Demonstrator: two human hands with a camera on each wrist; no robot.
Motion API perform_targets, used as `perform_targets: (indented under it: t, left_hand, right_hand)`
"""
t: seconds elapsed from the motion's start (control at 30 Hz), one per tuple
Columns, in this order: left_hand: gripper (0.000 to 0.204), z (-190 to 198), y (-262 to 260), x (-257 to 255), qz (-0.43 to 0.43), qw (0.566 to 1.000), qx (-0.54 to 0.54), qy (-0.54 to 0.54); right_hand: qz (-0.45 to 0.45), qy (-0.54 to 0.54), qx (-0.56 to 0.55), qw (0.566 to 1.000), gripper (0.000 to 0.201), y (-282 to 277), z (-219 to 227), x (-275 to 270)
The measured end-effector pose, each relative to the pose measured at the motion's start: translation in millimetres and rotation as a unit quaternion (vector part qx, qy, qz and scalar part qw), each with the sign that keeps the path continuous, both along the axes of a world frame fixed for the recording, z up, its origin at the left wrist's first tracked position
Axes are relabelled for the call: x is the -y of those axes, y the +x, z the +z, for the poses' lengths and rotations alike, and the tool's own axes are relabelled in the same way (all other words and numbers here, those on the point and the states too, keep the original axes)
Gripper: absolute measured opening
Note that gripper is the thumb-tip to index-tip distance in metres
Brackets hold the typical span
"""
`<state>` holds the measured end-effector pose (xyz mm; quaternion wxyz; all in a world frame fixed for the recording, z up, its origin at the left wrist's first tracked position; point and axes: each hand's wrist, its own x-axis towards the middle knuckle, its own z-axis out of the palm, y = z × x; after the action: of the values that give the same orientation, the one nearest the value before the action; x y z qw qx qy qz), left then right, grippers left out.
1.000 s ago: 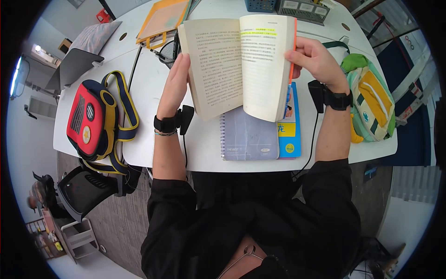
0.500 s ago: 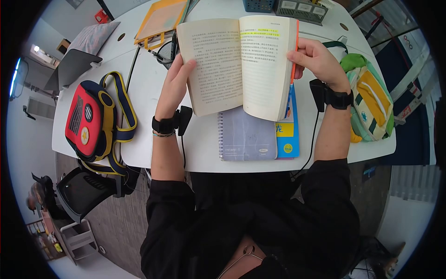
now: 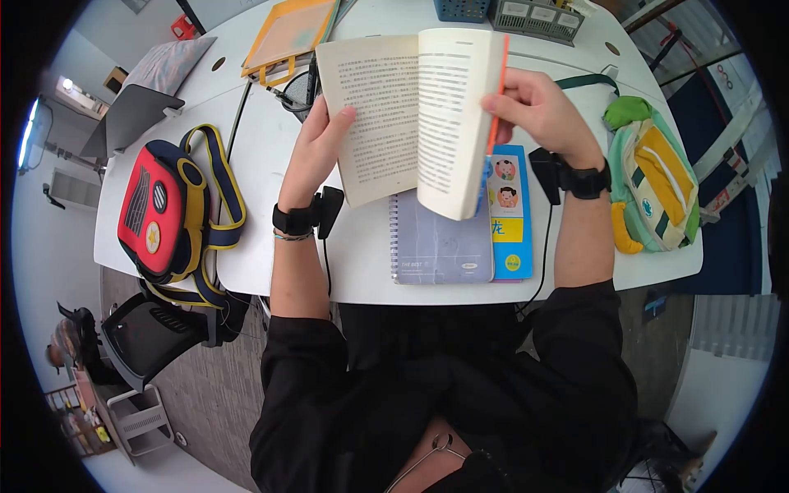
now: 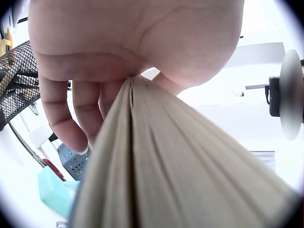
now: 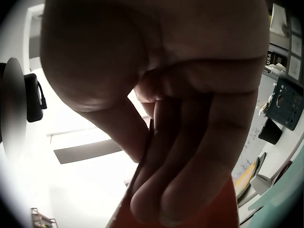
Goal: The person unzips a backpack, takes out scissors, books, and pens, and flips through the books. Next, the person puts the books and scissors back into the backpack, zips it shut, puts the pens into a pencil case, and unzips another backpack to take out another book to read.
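Observation:
An open paperback book (image 3: pixel 380 115) is held up over the table, with printed pages facing the head camera. My left hand (image 3: pixel 314 152) grips its left side, thumb on the page and fingers behind. At the other side my right hand (image 3: pixel 538 111) pinches the orange-edged cover, thumb in front. The left wrist view shows the thick page edges (image 4: pixel 156 156) rising to the left palm. In the right wrist view, curled fingers lie against the orange cover (image 5: pixel 225 204). Beneath the book are a grey-purple spiral notebook (image 3: pixel 444 246) and a blue book (image 3: pixel 514 238).
A red and navy bag (image 3: pixel 160 214) lies at the left, and a green and yellow bag (image 3: pixel 657 181) at the right. Toward the back are a mesh pen holder (image 3: pixel 296 99), an orange folder (image 3: pixel 289 37), a blue basket (image 3: pixel 460 10) and a grey rack (image 3: pixel 536 20).
My right hand has moved left, bringing the book's right half to a steeper angle. Yellow-highlighted lines no longer show; different text does. The left thumb has come over the page.

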<state>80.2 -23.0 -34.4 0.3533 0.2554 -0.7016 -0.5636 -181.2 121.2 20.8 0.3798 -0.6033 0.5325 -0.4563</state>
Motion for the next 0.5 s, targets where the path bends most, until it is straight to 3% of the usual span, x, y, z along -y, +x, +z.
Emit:
perform_targets:
  t: [0.1, 0.5]
  left_hand:
    - [0.038, 5, 2, -1, -0.009, 0.998, -0.017, 0.063]
    - [0.039, 4, 3, 0, -0.003, 0.998, -0.015, 0.059]
  right_hand:
    - [-0.021, 0.022, -0.040, 0.999, 0.024, -19, 3, -10]
    - [-0.008, 0.054, -0.043, 0.998, 0.028, -29, 7, -13]
